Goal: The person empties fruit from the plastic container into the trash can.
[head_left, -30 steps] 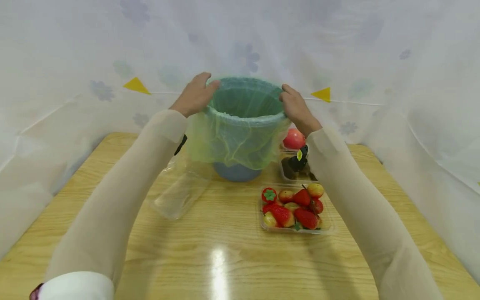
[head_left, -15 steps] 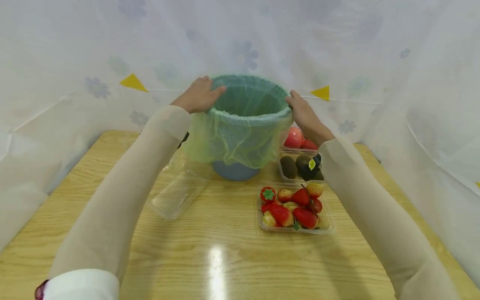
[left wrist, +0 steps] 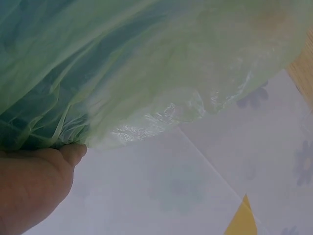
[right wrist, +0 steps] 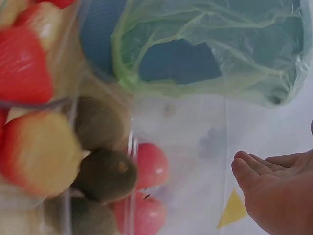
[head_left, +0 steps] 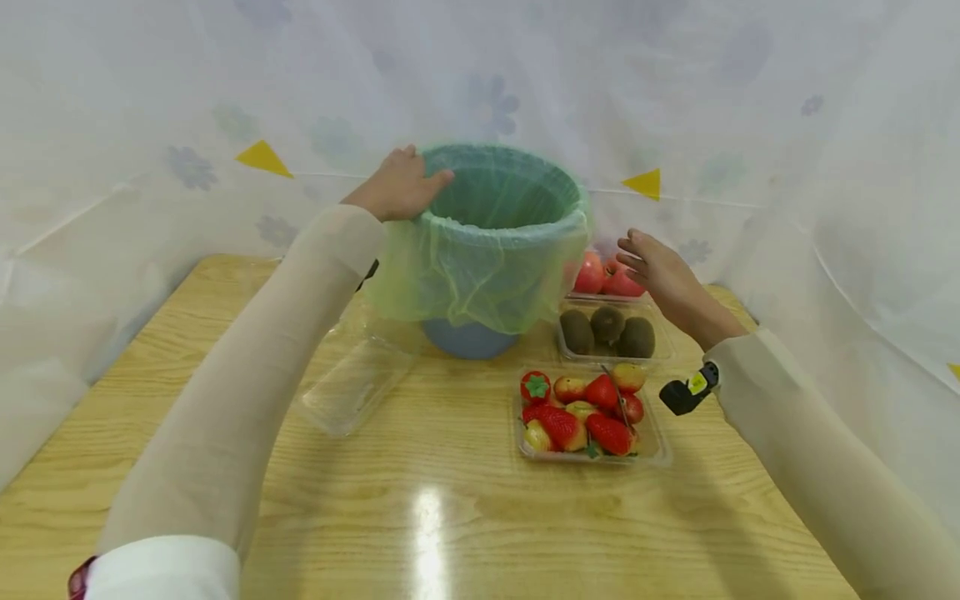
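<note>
Bin (head_left: pixel 472 337), three kiwis (head_left: pixel 608 331), one empty tray (head_left: pixel 356 387)

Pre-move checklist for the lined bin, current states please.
1. Thin green plastic liner bag folded over the round blue bin's rim: ok on the near side, far side cannot tell.
2. Left hand steadying the rim: ok, fingers curled over it.
3. Right hand free: ok, open, off the bin, above the clear tray of brown kiwis.
4. Bin upright on the wooden table: ok.
5. Clear tray of strawberries clear of the bin: ok.
6. Liner reaching the bin's bottom: cannot tell.
</note>
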